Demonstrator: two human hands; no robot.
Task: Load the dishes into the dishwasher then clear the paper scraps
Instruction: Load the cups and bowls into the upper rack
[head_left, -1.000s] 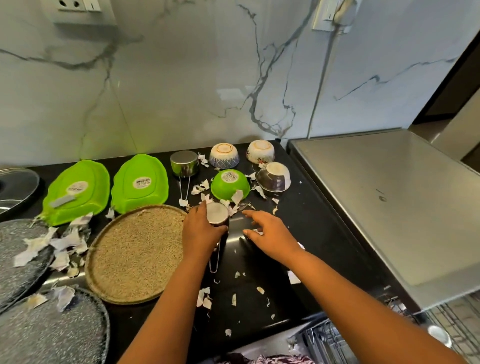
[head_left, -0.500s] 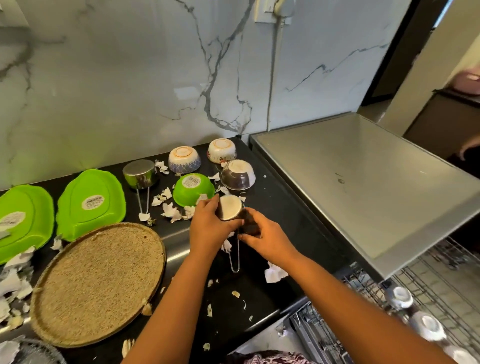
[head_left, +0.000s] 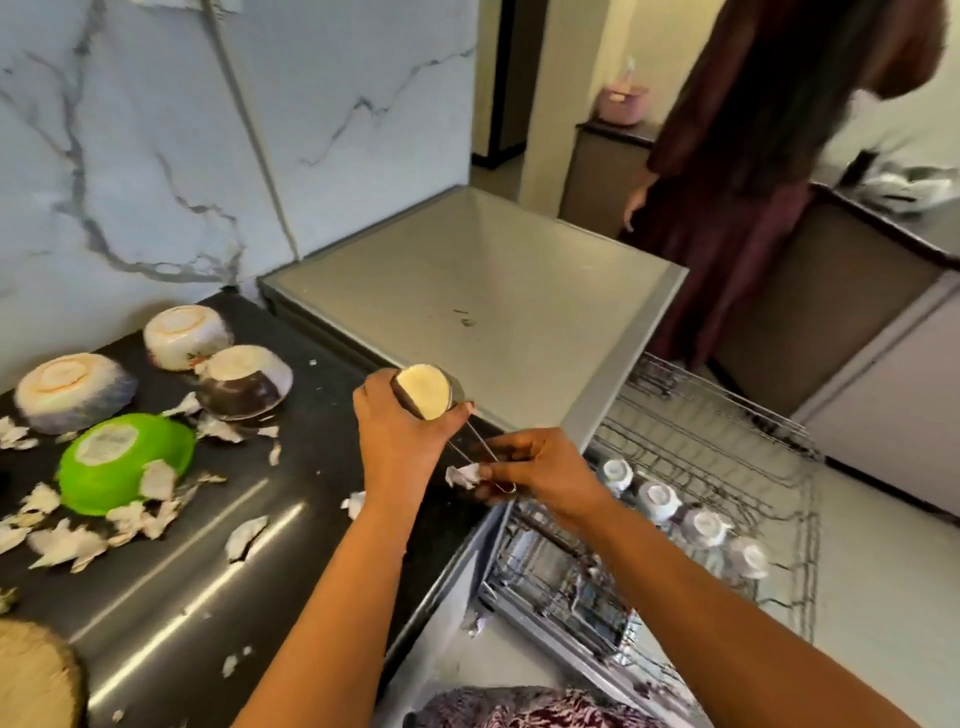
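Up off the black desk (head_left: 311, 400) since a second ago, the small steel cup with a wire-loop handle (head_left: 423, 391) now sits tilted in the air over the desk's right edge, pale base towards the camera. One left hand (head_left: 400, 441) holds it, fingers (head_left: 371, 387) curled round the body. One right hand (head_left: 540, 473), just below it, pinches the handle's end together with one torn white paper scrap (head_left: 462, 475).

Beside the right hand stands the pulled-out wire dishwasher rack (head_left: 727, 457), carrying four upturned white cups (head_left: 660, 501) in a row. On the desk to the left lie scattered white paper scraps (head_left: 67, 543), too many to count, then one upturned green plastic bowl (head_left: 124, 457). Beyond it stand three upturned ceramic bowls (head_left: 244, 382). Farthest back stands a person in a maroon dress (head_left: 737, 208).
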